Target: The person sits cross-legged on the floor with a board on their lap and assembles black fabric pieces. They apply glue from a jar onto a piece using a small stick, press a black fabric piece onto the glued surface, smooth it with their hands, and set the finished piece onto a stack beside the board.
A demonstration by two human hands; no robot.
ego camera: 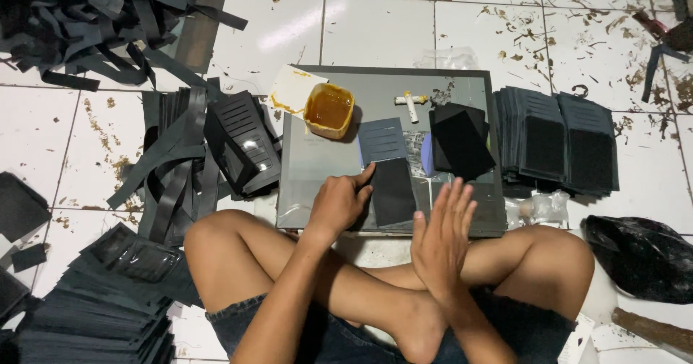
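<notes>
Floor: white ceramic tiles (375, 28), stained and littered with brown scraps; a person sits cross-legged on them.
Work surface: a grey rectangular glass board (317, 165) lying flat on the tiles in front of the knees.
Piece in hand: a dark rectangular leatherette panel (393, 191) lies flat on the board's near edge, a lighter grey-blue panel (381, 140) touching its far end.
Left hand (338, 205): loosely curled, the forefinger stretched out and pressing the panel's left edge.
Right hand (442, 238): spread flat, fingers together and raised, just beside the panel's right edge, holding nothing.
Glue: an orange plastic tub of amber adhesive (329, 109) on the board's far left; a pale stick applicator (411, 104) lies apart from it.
Stocks: black finished pieces stacked (556, 144) to the right.
Step, as judged: smoothing the panel down; the next move likely calls for even pressure with aligned edges.
</notes>
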